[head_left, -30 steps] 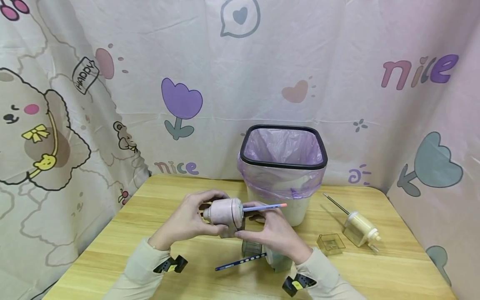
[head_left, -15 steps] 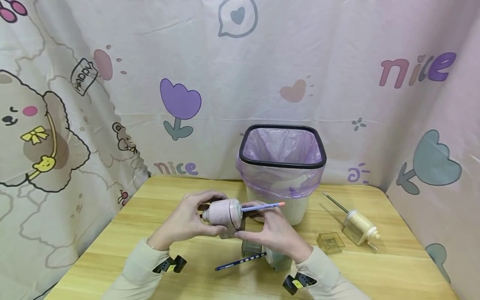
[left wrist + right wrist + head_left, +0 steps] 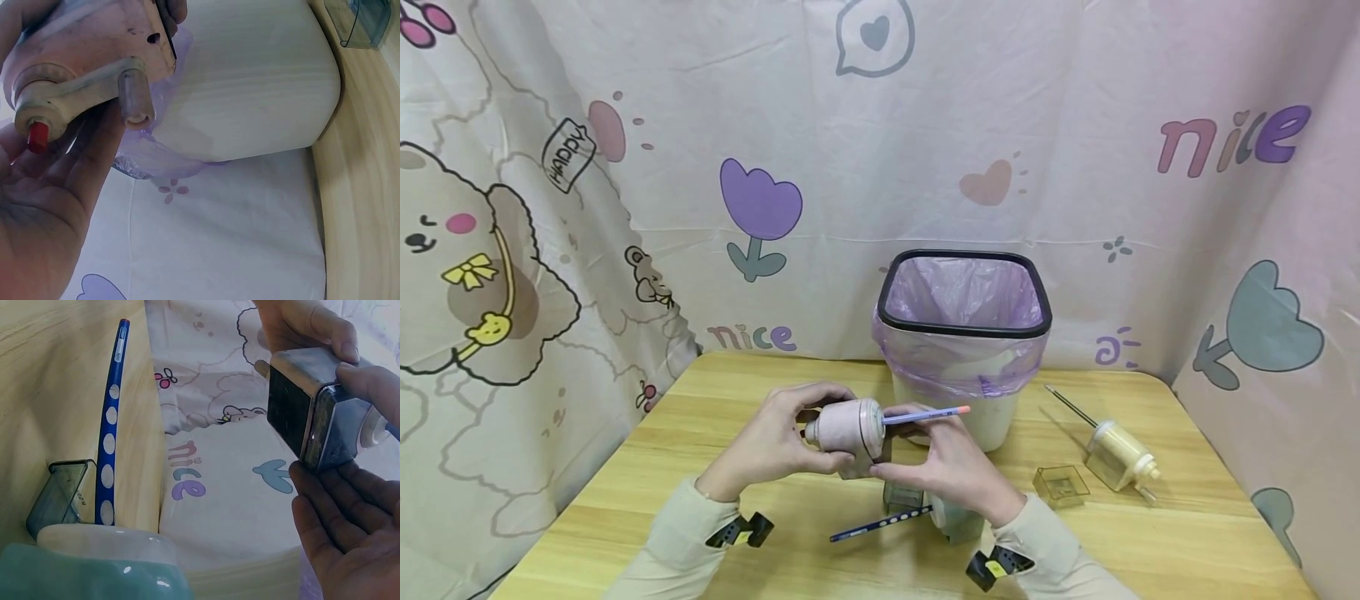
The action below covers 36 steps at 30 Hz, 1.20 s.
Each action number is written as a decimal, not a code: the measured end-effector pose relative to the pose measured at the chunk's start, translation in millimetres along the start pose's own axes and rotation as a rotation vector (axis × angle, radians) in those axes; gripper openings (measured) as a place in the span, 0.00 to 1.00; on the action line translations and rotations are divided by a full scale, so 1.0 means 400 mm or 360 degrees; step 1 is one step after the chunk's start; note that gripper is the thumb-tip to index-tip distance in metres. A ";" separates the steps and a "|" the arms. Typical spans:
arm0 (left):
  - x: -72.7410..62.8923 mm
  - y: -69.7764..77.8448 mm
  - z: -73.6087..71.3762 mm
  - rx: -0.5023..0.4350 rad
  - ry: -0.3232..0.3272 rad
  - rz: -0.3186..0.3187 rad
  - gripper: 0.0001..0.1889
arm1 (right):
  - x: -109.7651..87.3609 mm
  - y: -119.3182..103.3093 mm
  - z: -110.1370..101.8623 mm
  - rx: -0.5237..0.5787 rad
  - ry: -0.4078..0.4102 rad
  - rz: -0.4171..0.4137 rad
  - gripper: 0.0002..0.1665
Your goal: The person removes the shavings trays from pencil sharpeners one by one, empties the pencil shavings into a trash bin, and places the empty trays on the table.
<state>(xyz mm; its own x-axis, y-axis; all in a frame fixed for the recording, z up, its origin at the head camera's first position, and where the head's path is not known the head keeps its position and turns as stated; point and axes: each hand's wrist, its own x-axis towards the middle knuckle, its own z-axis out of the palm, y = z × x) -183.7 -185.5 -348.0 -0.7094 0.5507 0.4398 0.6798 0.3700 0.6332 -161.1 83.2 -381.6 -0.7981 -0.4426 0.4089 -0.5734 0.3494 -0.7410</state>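
Note:
A pink crank pencil sharpener [image 3: 842, 429] is held up over the table between both hands. My left hand [image 3: 771, 442] grips its body from the crank end, where the left wrist view shows a crank handle [image 3: 134, 94] and a red tip [image 3: 39, 137] poking out of the hub. From the sharpener's front sticks a light blue pencil [image 3: 925, 415] with an orange end. At that front end my right hand [image 3: 951, 462] pinches the clear shavings drawer [image 3: 337, 428], thumb above and fingertips below in the right wrist view.
Behind the hands stands a white bin [image 3: 992, 425] with a purple liner. Below them lie a green sharpener [image 3: 958, 525] holding a dotted navy pencil [image 3: 880, 527] and a clear drawer [image 3: 902, 497]. Rightward are a yellow sharpener [image 3: 1120, 454] holding a dark pencil [image 3: 1071, 408] and a yellowish drawer [image 3: 1062, 487].

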 end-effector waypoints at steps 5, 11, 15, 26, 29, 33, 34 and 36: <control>0.001 0.003 0.002 0.0025 0.0020 -0.0013 0.33 | 0.001 0.001 0.002 -0.0010 0.0047 -0.0019 0.33; 0.004 0.005 0.002 0.0023 0.0004 -0.0002 0.32 | 0.000 0.001 -0.002 -0.0006 0.0035 -0.0003 0.33; 0.003 0.003 0.002 0.0019 -0.0011 -0.0013 0.32 | -0.001 0.002 -0.004 0.0024 -0.0016 0.0031 0.33; -0.011 -0.003 0.004 0.0001 0.0020 -0.0070 0.33 | 0.002 0.000 0.004 0.0004 0.0010 0.0016 0.32; -0.011 -0.007 0.005 -0.0014 0.0007 -0.0058 0.33 | 0.001 0.002 0.002 0.0041 -0.0036 0.0056 0.32; -0.008 -0.009 0.007 -0.0022 0.0009 -0.0043 0.33 | 0.000 0.003 -0.005 0.0073 -0.0055 0.0096 0.32; -0.007 -0.008 0.008 -0.0023 0.0012 -0.0042 0.33 | 0.000 0.004 -0.005 0.0065 -0.0048 0.0095 0.32; -0.006 -0.007 0.010 -0.0028 0.0018 -0.0045 0.33 | 0.000 0.006 -0.006 0.0042 -0.0030 0.0082 0.32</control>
<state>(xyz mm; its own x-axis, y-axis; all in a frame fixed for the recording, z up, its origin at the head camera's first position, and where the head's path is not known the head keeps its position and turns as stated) -183.3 -184.8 -353.4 -0.7305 0.5314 0.4289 0.6561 0.3720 0.6566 -162.6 85.9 -382.1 -0.8227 -0.4399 0.3600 -0.5264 0.3506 -0.7746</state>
